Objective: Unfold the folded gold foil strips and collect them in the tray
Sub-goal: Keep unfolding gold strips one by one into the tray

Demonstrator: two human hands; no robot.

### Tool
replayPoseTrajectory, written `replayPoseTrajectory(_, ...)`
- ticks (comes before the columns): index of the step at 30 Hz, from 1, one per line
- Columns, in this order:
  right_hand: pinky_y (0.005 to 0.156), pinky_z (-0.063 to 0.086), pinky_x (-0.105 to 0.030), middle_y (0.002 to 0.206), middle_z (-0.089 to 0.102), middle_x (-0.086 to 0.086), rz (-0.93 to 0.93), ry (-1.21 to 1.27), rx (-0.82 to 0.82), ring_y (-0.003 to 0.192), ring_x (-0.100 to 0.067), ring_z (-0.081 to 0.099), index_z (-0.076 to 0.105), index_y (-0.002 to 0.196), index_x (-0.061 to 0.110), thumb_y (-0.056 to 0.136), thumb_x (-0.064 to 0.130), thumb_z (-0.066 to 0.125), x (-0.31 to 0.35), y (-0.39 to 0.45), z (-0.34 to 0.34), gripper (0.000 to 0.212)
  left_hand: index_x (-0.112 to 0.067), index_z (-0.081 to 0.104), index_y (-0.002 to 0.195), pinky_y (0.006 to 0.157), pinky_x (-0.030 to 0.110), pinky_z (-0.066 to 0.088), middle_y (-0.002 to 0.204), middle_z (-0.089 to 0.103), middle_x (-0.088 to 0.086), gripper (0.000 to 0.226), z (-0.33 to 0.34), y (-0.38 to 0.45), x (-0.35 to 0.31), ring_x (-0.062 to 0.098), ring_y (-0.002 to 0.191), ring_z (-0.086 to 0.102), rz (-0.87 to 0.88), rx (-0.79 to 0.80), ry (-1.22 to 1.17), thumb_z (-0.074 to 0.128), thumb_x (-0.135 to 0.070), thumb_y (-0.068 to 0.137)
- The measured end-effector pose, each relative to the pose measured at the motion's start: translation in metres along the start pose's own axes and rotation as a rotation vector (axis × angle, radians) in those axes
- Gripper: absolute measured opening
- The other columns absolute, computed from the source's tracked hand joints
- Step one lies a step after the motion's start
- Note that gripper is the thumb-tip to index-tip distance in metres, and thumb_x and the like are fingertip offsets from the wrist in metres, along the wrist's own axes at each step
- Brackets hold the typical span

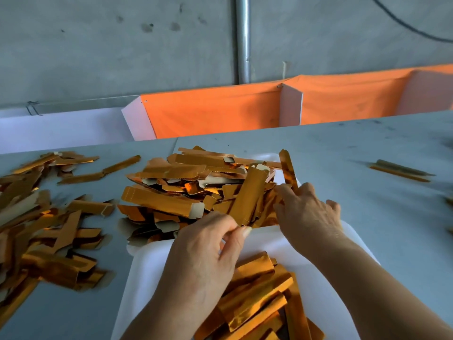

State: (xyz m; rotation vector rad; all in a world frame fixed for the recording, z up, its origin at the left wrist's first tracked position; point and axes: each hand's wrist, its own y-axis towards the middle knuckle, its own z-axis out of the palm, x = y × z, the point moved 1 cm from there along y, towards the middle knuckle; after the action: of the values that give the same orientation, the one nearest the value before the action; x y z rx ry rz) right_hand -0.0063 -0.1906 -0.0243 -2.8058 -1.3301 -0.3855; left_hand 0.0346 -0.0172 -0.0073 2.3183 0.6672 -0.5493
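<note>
My left hand (206, 244) pinches the near end of a gold strip (248, 195); its long axis runs up and away from my fingers, leaning on the far pile (186, 185). Right hand (306, 212), just to the R, fingers curled on another strip (288, 168) standing upright. White tray (269, 239) sits under both wrists w/ flat strips (259, 298) nearer me. Grey table (367, 148), concrete wall (122, 45) beyond.
</note>
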Motion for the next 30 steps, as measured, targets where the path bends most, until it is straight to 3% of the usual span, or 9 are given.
replayPoseTrajectory(2,0.105,0.033,-0.051,0.123,0.039,-0.005,0.010,-0.012,-0.013,0.087,-0.022,0.058,0.036,0.132,0.032,0.100,0.030,0.033,0.000,0.001,0.003,0.032,-0.024,0.060,0.072,0.055,0.008,0.041,0.065,0.055,-0.013,0.030,-0.001,0.000,0.001,0.001,0.073,0.058,-0.018,-0.020,-0.005,0.044,-0.047,0.083)
replayPoseTrajectory(5,0.088,0.042,-0.039,0.133,0.024,-0.006,0.051,0.092,-0.019,0.078,-0.024,0.052,0.042,0.129,0.026,0.099,0.029,0.035,-0.001,0.001,0.002,0.030,-0.024,0.062,0.073,0.057,0.012,0.044,0.066,0.056,-0.012,0.028,0.000,-0.001,0.000,0.002,0.074,0.058,-0.012,-0.004,0.010,0.048,-0.045,0.085)
replayPoseTrajectory(9,0.091,0.041,-0.039,0.145,0.031,0.002,-0.015,0.049,0.045,0.116,-0.027,0.055,0.040,0.134,0.030,0.100,0.025,0.031,-0.002,0.006,0.001,0.036,-0.026,0.061,0.075,0.060,0.009,0.043,0.066,0.054,-0.014,0.019,0.003,-0.002,-0.002,0.000,0.081,0.056,0.002,0.029,0.013,0.054,-0.037,0.089)
replayPoseTrajectory(16,0.089,0.041,-0.036,0.110,0.051,0.005,-0.051,-0.105,0.159,0.104,-0.020,0.054,0.052,0.116,0.028,0.100,0.022,0.033,0.000,0.010,0.001,0.025,-0.030,0.059,0.079,0.064,0.006,0.041,0.071,0.054,-0.018,0.015,0.003,-0.003,-0.001,-0.006,0.085,0.053,-0.027,0.078,-0.001,0.053,-0.037,0.091)
replayPoseTrajectory(20,0.085,0.038,-0.037,0.103,0.055,0.008,-0.099,-0.123,0.192,0.098,-0.019,0.053,0.049,0.115,0.027,0.098,0.019,0.037,0.000,0.012,0.003,0.023,-0.027,0.065,0.086,0.067,0.007,0.044,0.077,0.058,-0.016,0.017,0.003,-0.003,-0.001,-0.006,0.085,0.054,-0.045,0.103,-0.004,0.052,-0.038,0.091)
replayPoseTrajectory(22,0.081,0.036,-0.035,0.081,0.049,0.007,-0.085,-0.133,0.207,0.079,-0.015,0.048,0.049,0.097,0.025,0.097,0.016,0.038,0.001,0.013,0.002,0.014,-0.027,0.065,0.086,0.067,0.007,0.045,0.078,0.059,-0.016,0.018,0.004,-0.003,0.000,-0.005,0.084,0.055,-0.057,0.116,-0.006,0.052,-0.039,0.090)
replayPoseTrajectory(24,0.078,0.036,-0.034,0.074,0.041,0.007,-0.091,-0.166,0.198,0.074,-0.014,0.043,0.046,0.088,0.024,0.096,0.014,0.042,0.002,0.012,0.001,0.013,-0.027,0.065,0.086,0.066,0.007,0.045,0.078,0.059,-0.017,0.019,0.005,-0.002,0.000,-0.005,0.083,0.056,-0.066,0.126,-0.004,0.051,-0.040,0.090)
replayPoseTrajectory(27,0.076,0.032,-0.033,0.072,0.038,0.006,0.000,-0.082,0.029,0.072,-0.017,0.044,0.046,0.089,0.021,0.096,0.011,0.038,0.002,0.010,0.001,0.015,-0.028,0.064,0.086,0.065,0.006,0.044,0.077,0.058,-0.017,0.018,0.005,-0.002,0.001,-0.007,0.085,0.054,-0.075,0.111,0.008,0.051,-0.039,0.091)
replayPoseTrajectory(30,0.070,0.036,-0.030,0.075,0.052,-0.001,0.056,0.173,-0.332,0.059,-0.019,0.045,0.061,0.089,0.014,0.097,0.017,0.041,0.001,0.008,-0.011,0.022,-0.030,0.064,0.090,0.065,0.005,0.043,0.081,0.057,-0.020,0.013,0.003,0.000,0.003,-0.007,0.084,0.055,-0.098,0.047,0.003,0.052,-0.035,0.091)
